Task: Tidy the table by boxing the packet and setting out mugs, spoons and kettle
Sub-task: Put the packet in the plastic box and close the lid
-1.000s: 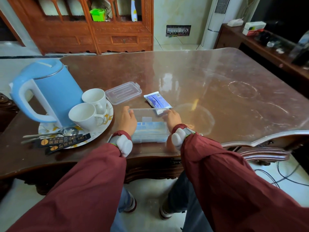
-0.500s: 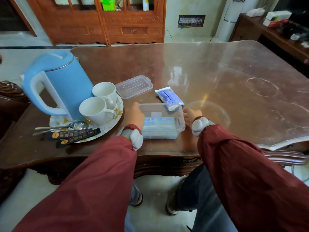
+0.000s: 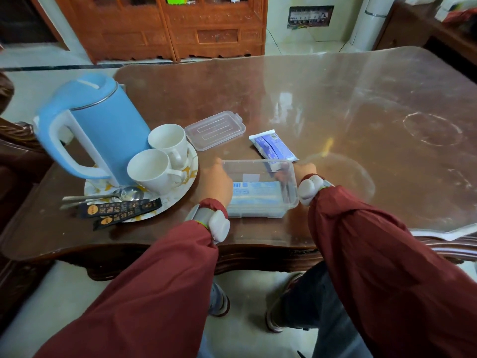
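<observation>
The blue packet is lying flat on the tabletop, just beyond the far right corner of the clear box, its near end touching or slightly overlapping that corner. Its long axis is running diagonally, from far-left to near-right. It is sitting forward and a little left of the right hand, which is clearly nearer to it than the left hand; a short forward reach looks enough.

Both hands are flanking the box at its short ends. The left fingers are curling against the left wall in what looks like a light hold. The right fingers are mostly hidden behind the wrist and the box wall, so I cannot tell whether they are gripping or only resting there. Inside the box, a pale blue pack is already lying along the bottom. The lid is resting apart, beyond the box.

Compared with a second ago, the right hand is sitting outside the box's right end instead of over its rim, and the box is showing uncovered; the packet is lying as before.
</observation>
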A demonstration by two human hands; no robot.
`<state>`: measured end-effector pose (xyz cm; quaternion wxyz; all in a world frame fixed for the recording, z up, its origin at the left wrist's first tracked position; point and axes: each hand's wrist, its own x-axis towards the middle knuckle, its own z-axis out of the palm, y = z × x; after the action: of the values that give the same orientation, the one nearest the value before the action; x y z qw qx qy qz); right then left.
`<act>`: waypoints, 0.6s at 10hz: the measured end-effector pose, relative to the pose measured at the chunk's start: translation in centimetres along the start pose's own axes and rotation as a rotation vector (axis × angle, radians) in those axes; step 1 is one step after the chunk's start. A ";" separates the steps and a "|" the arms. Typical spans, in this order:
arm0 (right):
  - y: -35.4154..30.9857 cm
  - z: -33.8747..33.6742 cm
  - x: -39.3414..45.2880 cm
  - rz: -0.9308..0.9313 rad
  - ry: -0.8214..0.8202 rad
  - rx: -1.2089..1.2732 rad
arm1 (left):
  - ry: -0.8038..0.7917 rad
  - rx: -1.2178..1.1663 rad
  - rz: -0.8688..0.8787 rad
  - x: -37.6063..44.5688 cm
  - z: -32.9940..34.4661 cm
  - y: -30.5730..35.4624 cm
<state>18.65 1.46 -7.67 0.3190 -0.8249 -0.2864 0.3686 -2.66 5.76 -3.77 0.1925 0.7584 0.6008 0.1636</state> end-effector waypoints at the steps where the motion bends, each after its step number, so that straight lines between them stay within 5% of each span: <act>1: -0.1 -0.1 -0.1 -0.004 0.052 -0.078 | -0.004 0.012 -0.009 -0.1 0.1 0.0; 2: -0.9 -0.3 -1.9 -0.186 0.114 -0.262 | 0.002 0.024 -0.008 0.0 0.1 0.1; 3: -1.5 -0.5 -1.8 -0.143 0.142 -0.081 | 0.012 0.016 -0.002 -0.2 0.0 0.2; 5: -4.1 -1.8 -3.7 -0.078 0.228 0.919 | 0.040 -0.017 -0.003 -0.6 -0.2 0.5; 6: -5.1 -2.2 -5.0 -0.123 0.235 1.030 | 0.040 -0.035 -0.013 -0.6 -0.2 0.4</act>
<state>16.39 0.47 -0.67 0.7337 -0.5788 -0.0787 0.3472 -2.57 5.10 -3.37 0.1948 0.7475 0.6066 0.1881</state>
